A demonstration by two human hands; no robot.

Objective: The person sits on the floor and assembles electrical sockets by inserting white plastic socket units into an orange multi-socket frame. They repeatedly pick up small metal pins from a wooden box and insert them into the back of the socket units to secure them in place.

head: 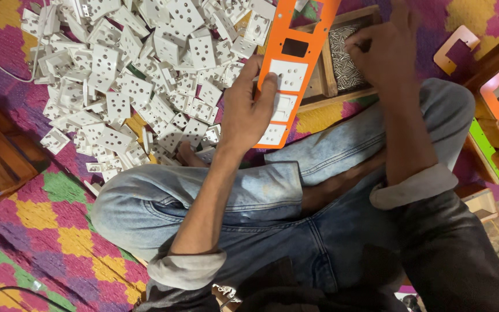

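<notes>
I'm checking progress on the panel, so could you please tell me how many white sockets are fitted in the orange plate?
3, in a row along the orange plate: one below the empty cutout, one beside the left hand, one at the bottom end. The hand may hide more.

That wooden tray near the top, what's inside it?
The wooden tray holds a heap of small thin metal pieces, probably screws. The right hand reaches into them and covers part of the heap; the orange panel in the left hand hides the tray's left side.

Orange panel (295, 58) top cut off by frame; right-hand fingertips (360, 45) blurred.
</notes>
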